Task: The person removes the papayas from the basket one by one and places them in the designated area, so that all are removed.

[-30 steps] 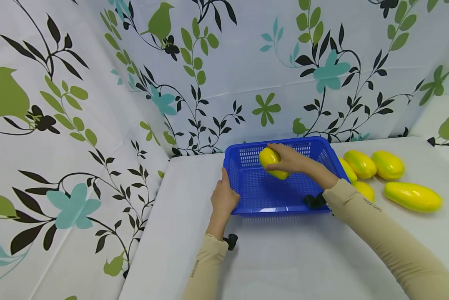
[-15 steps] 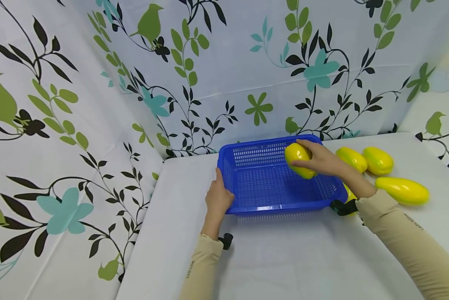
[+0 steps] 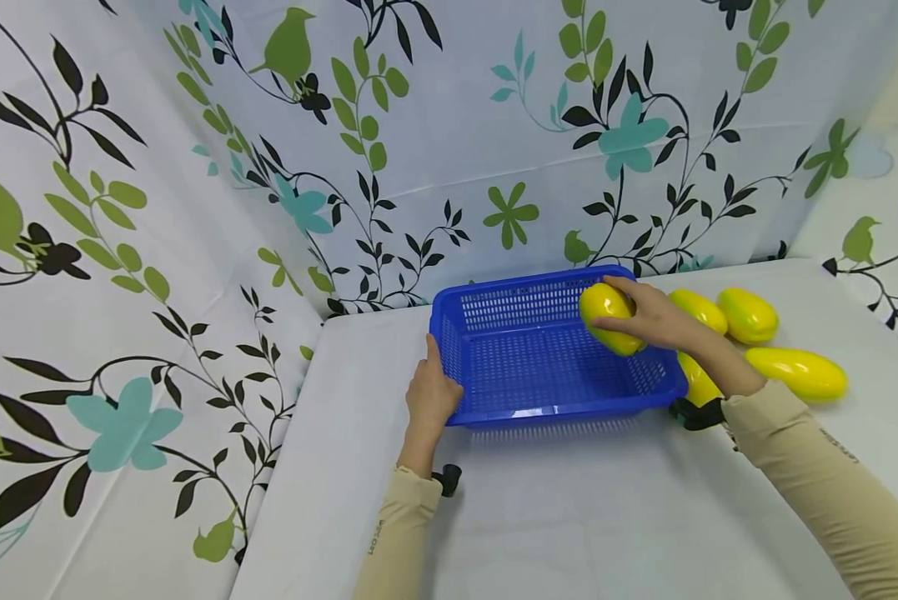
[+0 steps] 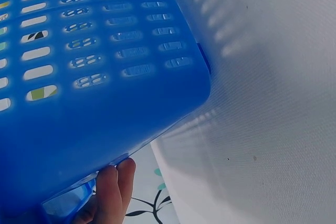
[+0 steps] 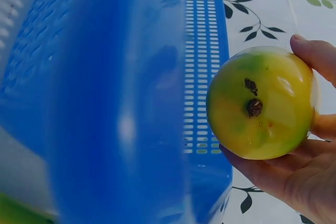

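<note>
A blue plastic basket (image 3: 542, 362) with slotted walls is in front of me, and no fruit shows inside it. My left hand (image 3: 431, 394) grips its left rim near the front corner; in the left wrist view fingers (image 4: 108, 192) show at the basket's rim (image 4: 118, 163). Over the basket's right part, my right hand (image 3: 653, 315) holds a glossy yellow papaya (image 3: 609, 317). The right wrist view shows that papaya (image 5: 257, 103) end-on, with a brown stem scar and greenish patches, thumb and fingers around it. Its underside is hidden in the head view.
Several more papayas lie on the white table right of the basket, among them a long one (image 3: 796, 372) and a rounder one (image 3: 749, 315). My right forearm partly covers others. A leaf-printed cloth (image 3: 418, 125) hangs behind and to the left.
My right hand has moved rightward with the papaya, from the basket's middle to its right side. My left hand keeps its grip on the rim. The head view has shifted slightly.
</note>
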`<move>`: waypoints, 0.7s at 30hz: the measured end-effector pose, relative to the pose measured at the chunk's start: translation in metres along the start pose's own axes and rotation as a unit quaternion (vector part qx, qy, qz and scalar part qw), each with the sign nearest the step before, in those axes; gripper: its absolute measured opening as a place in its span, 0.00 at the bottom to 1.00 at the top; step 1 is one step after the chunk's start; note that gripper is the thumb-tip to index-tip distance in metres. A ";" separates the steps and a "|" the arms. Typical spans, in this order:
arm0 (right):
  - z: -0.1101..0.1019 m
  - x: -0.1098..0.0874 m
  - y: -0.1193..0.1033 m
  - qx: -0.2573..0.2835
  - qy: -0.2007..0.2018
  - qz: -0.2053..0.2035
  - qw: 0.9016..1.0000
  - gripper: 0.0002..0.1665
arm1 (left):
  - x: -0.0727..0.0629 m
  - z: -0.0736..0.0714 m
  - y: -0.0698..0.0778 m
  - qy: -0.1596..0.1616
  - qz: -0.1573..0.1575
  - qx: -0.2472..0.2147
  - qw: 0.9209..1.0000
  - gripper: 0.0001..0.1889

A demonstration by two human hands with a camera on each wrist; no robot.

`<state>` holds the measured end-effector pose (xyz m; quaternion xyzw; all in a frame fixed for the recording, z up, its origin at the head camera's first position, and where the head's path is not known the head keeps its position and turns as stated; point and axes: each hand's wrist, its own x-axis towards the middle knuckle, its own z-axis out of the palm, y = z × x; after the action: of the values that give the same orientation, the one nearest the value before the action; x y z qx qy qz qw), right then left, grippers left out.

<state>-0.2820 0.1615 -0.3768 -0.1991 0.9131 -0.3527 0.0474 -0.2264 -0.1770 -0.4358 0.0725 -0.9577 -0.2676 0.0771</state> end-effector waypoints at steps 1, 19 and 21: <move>0.000 -0.001 0.000 0.002 0.000 0.003 1.000 0.49 | 0.000 0.000 0.000 0.000 0.000 0.000 1.000 0.45; -0.016 -0.022 0.010 0.021 0.003 0.039 0.999 0.52 | 0.000 0.000 0.000 0.004 0.008 -0.007 1.000 0.44; -0.018 -0.025 0.012 0.018 0.005 0.043 0.999 0.53 | 0.000 0.000 0.000 0.003 0.008 -0.007 1.000 0.44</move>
<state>-0.2674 0.1903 -0.3724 -0.1568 0.9144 -0.3681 0.0614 -0.2264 -0.1773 -0.4356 0.0655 -0.9562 -0.2730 0.0826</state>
